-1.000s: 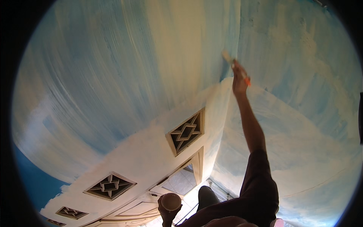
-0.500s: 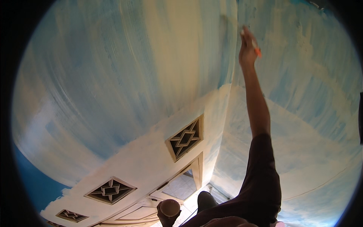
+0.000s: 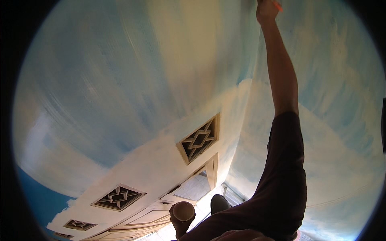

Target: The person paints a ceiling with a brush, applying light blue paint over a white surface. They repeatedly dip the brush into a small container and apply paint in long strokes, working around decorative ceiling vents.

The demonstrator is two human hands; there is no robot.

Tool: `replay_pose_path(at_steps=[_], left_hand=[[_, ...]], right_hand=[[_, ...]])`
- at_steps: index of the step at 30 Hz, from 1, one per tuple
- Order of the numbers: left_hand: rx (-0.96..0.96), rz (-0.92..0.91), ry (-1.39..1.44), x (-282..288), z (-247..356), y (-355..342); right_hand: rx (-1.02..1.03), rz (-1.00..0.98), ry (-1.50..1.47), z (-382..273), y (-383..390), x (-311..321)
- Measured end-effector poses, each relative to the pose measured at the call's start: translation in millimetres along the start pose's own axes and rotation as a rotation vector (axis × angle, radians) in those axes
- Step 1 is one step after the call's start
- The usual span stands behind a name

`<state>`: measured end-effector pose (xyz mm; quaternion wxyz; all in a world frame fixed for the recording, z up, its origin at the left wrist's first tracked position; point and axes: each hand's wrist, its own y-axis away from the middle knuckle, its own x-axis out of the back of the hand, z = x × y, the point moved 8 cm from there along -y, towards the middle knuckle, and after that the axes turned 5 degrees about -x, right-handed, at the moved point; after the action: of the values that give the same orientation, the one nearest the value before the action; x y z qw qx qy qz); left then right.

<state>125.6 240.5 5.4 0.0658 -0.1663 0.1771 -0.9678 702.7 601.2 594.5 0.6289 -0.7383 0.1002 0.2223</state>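
My right arm reaches far up along the wall corner, and its closed hand (image 3: 266, 12) is partly cut off by the top edge. Out of that hand sticks the orange handle end of a paintbrush (image 3: 278, 5); the bristles are out of view. Low in the picture, my left hand (image 3: 177, 225) is wrapped round a round paint cup (image 3: 183, 211), held with its mouth facing up. Inside it is something pale brownish. Streaky pale cream over blue covers the left wall (image 3: 120, 80) and the right wall (image 3: 341, 120).
Diamond-patterned vents (image 3: 200, 138) run in a row along the left wall. Beneath them are a cream wooden door (image 3: 140, 225) and a glazed panel (image 3: 195, 186). A darker blue patch (image 3: 40, 193) lies at the far left. My dark shoe (image 3: 219, 204) shows above the light tiled floor.
My right hand has moved further up with the paintbrush, to the top edge of the picture. The left hand and paint cup have shifted only slightly.
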Motion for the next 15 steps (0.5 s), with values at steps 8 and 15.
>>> replay_pose_path(at_steps=[8, 15], left_hand=[[0.047, -0.078, 0.143, -6, -30, -2], [0.02, -0.109, 0.112, 6, -27, -3]], right_hand=[[-0.258, 0.095, 0.757, -40, 373, 135], [-0.148, 0.024, 0.385, -44, 231, 73]])
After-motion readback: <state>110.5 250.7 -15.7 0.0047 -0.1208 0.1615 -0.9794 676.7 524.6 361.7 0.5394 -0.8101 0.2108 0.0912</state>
